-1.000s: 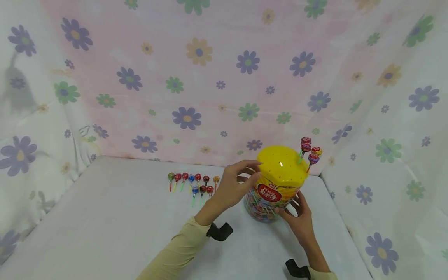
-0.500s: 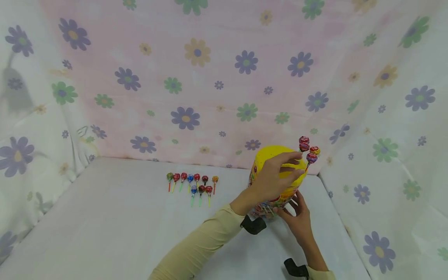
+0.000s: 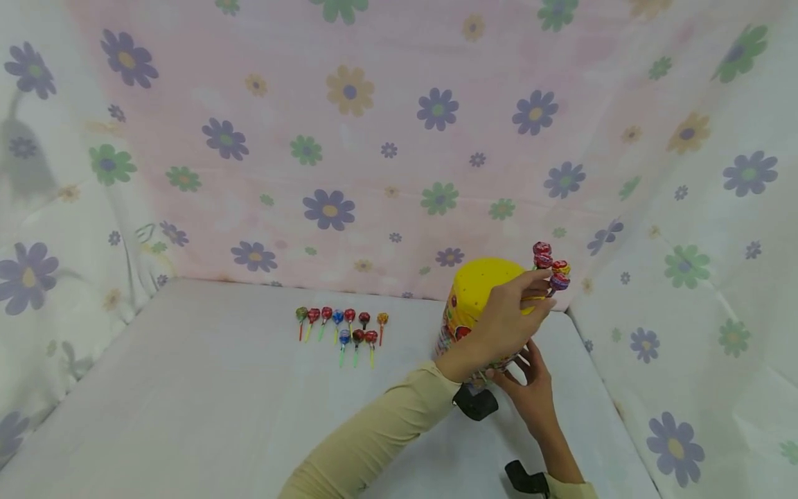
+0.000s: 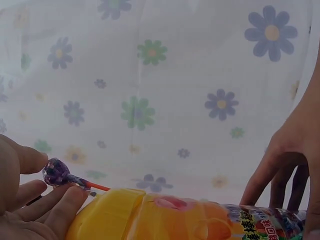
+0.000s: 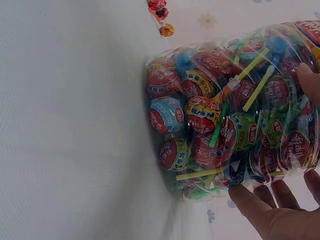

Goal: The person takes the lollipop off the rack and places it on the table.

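Note:
A clear plastic jar [image 5: 170, 115] full of wrapped lollipops stands on the table under a yellow lid [image 3: 476, 284]. Sticks of several lollipops are set in the lid's right side, heads up. My left hand [image 3: 506, 319] reaches across the lid and pinches the lollipop in purple wrapping [image 4: 56, 171], with fingertips at its head and the top of its orange stick [image 4: 97, 186]. My right hand [image 3: 530, 391] holds the jar low on its right side, fingers and thumb spread around it. Beside the purple one rise a yellow-and-red lollipop [image 3: 561, 267] and red lollipops [image 3: 542, 254].
Left of the jar, loose lollipops lie on the white table [image 3: 187, 388] in two rows, among them a green one [image 3: 302, 313], a blue one [image 3: 344, 337] and an orange one [image 3: 382, 319]. Flowered cloth [image 3: 374, 173] hangs behind and at both sides.
My left hand has moved right, from the lid's left edge across its top to the purple lollipop, and now pinches it. The right hand stays on the jar.

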Demonstrator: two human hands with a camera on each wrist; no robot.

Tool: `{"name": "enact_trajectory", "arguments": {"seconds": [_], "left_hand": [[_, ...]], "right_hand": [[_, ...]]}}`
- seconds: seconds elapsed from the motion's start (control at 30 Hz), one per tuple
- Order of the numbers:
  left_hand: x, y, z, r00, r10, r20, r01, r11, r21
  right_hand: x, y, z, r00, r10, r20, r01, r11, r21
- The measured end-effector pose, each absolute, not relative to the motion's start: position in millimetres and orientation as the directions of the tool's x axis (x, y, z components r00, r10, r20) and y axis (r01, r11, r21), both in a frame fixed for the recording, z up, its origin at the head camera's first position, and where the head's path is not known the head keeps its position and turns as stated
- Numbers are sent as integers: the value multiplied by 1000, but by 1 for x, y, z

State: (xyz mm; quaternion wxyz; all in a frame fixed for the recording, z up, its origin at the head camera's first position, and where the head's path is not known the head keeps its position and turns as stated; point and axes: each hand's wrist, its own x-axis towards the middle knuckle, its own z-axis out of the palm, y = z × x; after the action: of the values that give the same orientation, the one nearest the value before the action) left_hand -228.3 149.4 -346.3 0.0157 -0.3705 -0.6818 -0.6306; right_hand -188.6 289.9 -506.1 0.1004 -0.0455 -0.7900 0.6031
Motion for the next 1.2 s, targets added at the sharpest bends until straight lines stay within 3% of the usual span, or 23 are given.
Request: {"name": "enact_trajectory", "arguments": {"seconds": [0.27, 0.73, 0.87, 1.03, 1.2], "left_hand": [[-229, 158, -343, -725, 482, 491, 558, -6, 830], [-229, 172, -347, -732, 272, 625, 651, 6, 759], [-229, 174, -348, -717, 239, 655, 665, -51, 745], [-229, 174, -352, -660, 201, 724, 689, -221, 690], [-220, 162, -365, -656, 233, 718, 633, -347, 692]], "right_hand": [[-188, 290, -506, -978, 182, 98, -48, 264, -963], [-188, 290, -507, -973, 205, 103, -43, 279, -959], [-188, 290, -505, -974, 201, 108, -48, 281, -958], [-188, 290, -506, -974, 197, 111, -51, 284, -957], [-187, 292, -510, -972, 200, 123, -60, 293, -954]]}}
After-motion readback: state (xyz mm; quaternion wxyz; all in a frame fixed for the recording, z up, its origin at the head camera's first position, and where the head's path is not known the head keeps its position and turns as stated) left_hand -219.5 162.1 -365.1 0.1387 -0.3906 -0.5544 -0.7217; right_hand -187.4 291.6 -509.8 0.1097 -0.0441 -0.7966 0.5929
